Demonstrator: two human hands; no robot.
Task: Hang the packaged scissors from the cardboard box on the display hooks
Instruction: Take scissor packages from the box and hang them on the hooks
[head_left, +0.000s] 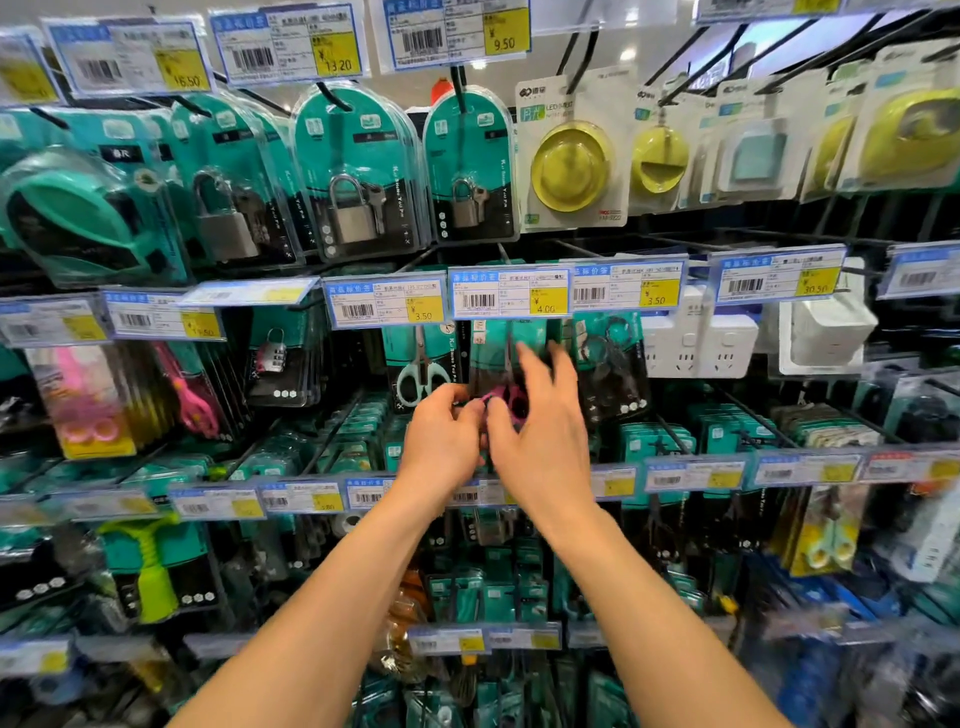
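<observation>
Two hands meet at the pink-handled scissors pack (497, 364), which hangs below the 4.00 price tag (511, 293). The left hand (441, 439) pinches its lower edge with curled fingers. The right hand (543, 436) has its fingers spread apart, gripping nothing. A careless tug could slide the pack off its hook, hidden behind the tag.

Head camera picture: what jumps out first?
The left hand and right hand meet mid-picture at a teal pack of pink-handled scissors. Bright yellow round lights in white packs hang upper right. Silver metal padlocks in teal packs hang upper left.
</observation>
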